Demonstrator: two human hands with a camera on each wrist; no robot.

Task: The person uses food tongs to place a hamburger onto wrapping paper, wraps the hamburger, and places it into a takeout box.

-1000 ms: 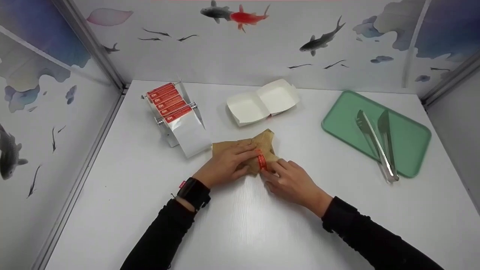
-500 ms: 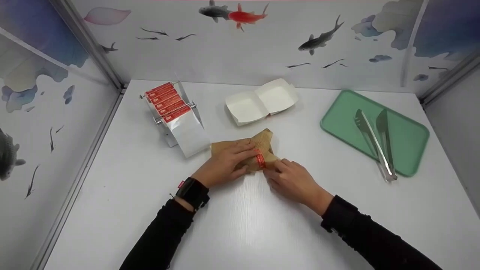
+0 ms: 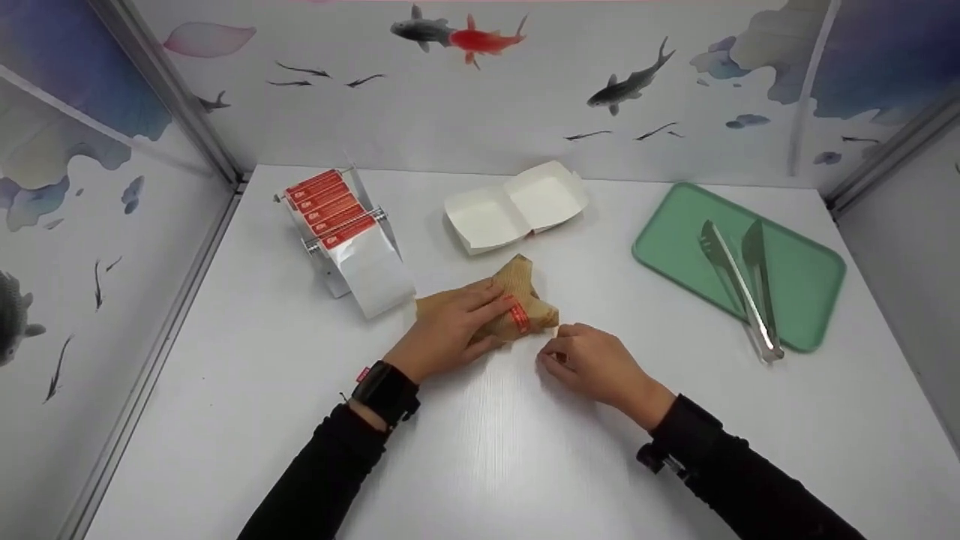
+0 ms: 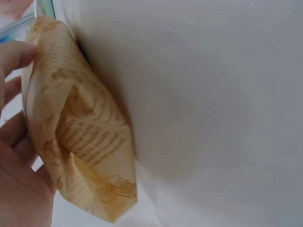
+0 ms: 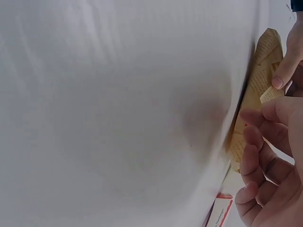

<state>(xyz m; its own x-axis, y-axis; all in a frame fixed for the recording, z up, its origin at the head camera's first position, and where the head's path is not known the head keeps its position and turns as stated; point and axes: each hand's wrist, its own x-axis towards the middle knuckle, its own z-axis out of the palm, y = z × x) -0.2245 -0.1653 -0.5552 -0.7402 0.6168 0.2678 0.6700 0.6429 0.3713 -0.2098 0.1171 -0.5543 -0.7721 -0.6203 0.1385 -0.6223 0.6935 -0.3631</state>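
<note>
A brown paper-wrapped parcel (image 3: 517, 281), printed with text, lies on the white table with a red sticker (image 3: 520, 319) across it. My left hand (image 3: 450, 322) rests over its left part, fingers stretched across the top and thumb along the near side. In the left wrist view, a folded end of the parcel (image 4: 90, 132) shows beside those fingers. My right hand (image 3: 592, 364) is just past the right corner, fingers loosely curled. In the right wrist view, its thumb and forefinger overlap a paper fold (image 5: 273, 94); nothing shows gripped between them.
Behind the parcel stands an opened white takeaway box (image 3: 487, 221). A sticker dispenser (image 3: 326, 214) with a strip of red labels is at the back left. Metal tongs (image 3: 739, 289) lie over a green tray (image 3: 667, 232) at the right. Printed panels enclose the table.
My right hand has drawn away from the sticker's near end toward the right. The parcel's right corner is now uncovered. My left hand stays on the parcel.
</note>
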